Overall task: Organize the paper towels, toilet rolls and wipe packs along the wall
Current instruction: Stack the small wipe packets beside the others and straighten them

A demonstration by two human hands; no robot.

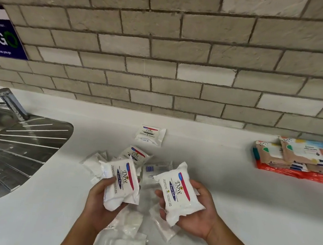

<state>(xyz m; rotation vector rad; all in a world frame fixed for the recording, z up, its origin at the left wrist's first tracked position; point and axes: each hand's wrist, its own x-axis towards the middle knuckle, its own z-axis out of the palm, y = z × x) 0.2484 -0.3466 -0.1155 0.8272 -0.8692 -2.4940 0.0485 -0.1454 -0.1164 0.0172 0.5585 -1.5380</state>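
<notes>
Clasping one Dove wipe pack [121, 180], left hand [99, 203]; second pack [178, 193] grasped by right hand [197, 214]; both presumably destined for wall [162, 72], 12 o'clock.

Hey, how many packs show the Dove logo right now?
4 Dove packs: one in the left hand, one in the right hand, one on the pile behind them, one alone nearer the wall. Other white packs in the pile show no logo, so more may be hidden.
</notes>
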